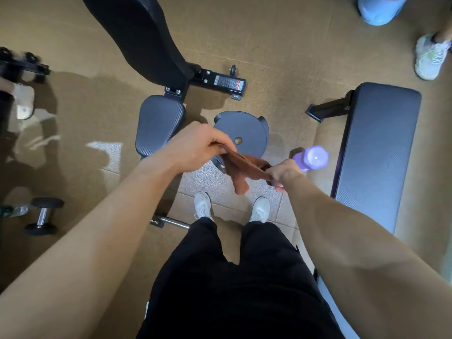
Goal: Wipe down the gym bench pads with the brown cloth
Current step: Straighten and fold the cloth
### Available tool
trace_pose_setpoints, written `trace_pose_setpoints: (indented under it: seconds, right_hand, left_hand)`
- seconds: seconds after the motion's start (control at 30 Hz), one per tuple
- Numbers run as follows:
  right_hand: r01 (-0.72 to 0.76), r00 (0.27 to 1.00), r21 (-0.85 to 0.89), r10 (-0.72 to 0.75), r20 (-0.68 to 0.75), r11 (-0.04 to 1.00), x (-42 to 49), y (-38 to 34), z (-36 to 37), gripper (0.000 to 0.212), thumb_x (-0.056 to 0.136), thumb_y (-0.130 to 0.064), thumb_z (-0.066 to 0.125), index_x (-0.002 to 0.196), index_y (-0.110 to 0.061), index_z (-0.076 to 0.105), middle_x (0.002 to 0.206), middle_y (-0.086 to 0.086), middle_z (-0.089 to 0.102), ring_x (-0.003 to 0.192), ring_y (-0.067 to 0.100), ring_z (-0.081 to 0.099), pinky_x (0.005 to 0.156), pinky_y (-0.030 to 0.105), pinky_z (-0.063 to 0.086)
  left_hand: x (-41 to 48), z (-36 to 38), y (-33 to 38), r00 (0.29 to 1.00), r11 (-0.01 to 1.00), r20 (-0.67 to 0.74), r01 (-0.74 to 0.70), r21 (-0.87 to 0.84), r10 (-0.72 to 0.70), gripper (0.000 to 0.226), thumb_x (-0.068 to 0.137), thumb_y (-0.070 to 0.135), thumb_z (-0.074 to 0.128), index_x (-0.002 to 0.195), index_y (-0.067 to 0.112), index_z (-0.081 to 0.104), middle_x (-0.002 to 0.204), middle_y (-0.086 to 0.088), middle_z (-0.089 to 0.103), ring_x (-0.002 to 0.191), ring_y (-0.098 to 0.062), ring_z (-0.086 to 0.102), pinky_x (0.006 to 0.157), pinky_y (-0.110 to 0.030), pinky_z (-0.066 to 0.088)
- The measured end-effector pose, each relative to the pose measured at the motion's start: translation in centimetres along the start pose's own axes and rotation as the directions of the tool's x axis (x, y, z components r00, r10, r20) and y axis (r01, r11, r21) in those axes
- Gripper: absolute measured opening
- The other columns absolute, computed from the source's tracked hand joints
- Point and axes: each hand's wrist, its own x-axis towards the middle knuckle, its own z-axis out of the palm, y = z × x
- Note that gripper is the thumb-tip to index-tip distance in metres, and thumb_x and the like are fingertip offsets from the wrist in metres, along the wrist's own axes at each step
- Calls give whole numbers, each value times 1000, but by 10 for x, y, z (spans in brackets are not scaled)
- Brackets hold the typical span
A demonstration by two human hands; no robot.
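Brown cloth (pixel 244 165) is held in mid-air, stretched between both hands in front of the standing person, with a loose fold hanging down from its middle. The left hand (pixel 195 148) pinches the cloth's left end, fingers curled and thumb closed over the fabric. The right hand (pixel 283 173) pinches the opposite end and, in the same grasp, holds a purple bottle (pixel 311 157), which is blurred and points away from the person. In the view the cloth overlaps the near edge of a round grey stool (pixel 241 133) standing on the tan floor (pixel 281 57). Left of the stool is the adjustable bench: its seat pad (pixel 159 123) lies low and its black back pad (pixel 144 37) is inclined beyond it. Right of the stool is the flat bench pad (pixel 374 148). Neither pad is touched by the cloth. A dumbbell (pixel 42 215) lies on the floor at far left. The person's white shoes (pixel 203 204) are below the cloth.
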Motion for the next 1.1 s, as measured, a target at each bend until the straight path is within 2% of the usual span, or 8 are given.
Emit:
trace_pose_setpoints:
  seconds: [0.13,0.3,0.43,0.5,0.57,0.7,0.83,1.1]
  right_hand:
    - [125,965,-361,-198,-173,924,0,-3,9,35,56,-27,64,86,-9,66,84,10,70,75,31,69,75,41,61]
    - [170,917,-615,-352,-188,770,-4,-27,20,35,78,-8,65,112,-11,59,111,15,64,99,39,65,71,40,51]
    - [102,947,42,-84,-309,994,3,-41,18,20,91,-6,46,97,-2,64,82,16,65,62,31,61,43,28,51]
    - [84,977,526,35,-212,846,1,-48,25,26,94,4,41,99,-4,65,83,14,62,60,26,59,33,24,47]
    - [59,997,760,2,-78,647,3,-47,33,28,95,8,42,101,-10,63,87,16,63,67,27,64,43,27,54]
    - [141,974,662,-223,40,736,4,-34,27,18,88,9,62,88,-9,62,70,10,67,66,24,66,60,31,59]
    - [305,948,483,-309,-74,821,3,-47,5,19,84,6,73,80,-11,67,64,0,65,53,9,63,51,24,58]
    - [405,913,692,-311,-266,598,-9,-94,-34,32,91,8,47,80,-16,65,67,-2,59,52,10,53,46,21,46]
  left_hand:
    - [-12,-13,-45,997,1000,76,24,-2,-23,22,94,18,65,103,34,77,96,18,72,94,-6,64,92,-29,49]
    - [-21,2,-102,978,997,193,74,8,-74,18,95,20,64,100,33,76,95,13,74,93,-9,65,92,-34,51]
    - [-13,5,-135,963,995,253,98,4,-96,21,95,18,63,91,36,72,88,12,72,87,-8,64,82,-30,48]
    - [-5,6,-146,946,996,310,84,42,-93,24,96,18,63,84,38,68,86,13,71,86,-9,64,79,-28,46]
    - [5,6,-156,942,992,318,82,91,-107,21,96,18,61,85,34,70,89,12,70,90,-13,65,81,-30,48]
    - [20,3,-185,967,964,2,253,76,-254,20,99,19,55,102,26,73,91,6,66,91,-17,61,82,-30,48]
    - [38,5,-195,928,940,-163,320,-117,-336,20,98,18,57,102,25,75,90,6,67,92,-17,62,82,-26,46]
    - [76,-5,-175,847,936,-428,202,-287,-314,21,96,15,62,111,20,76,110,-1,58,104,-16,58,94,-21,42]
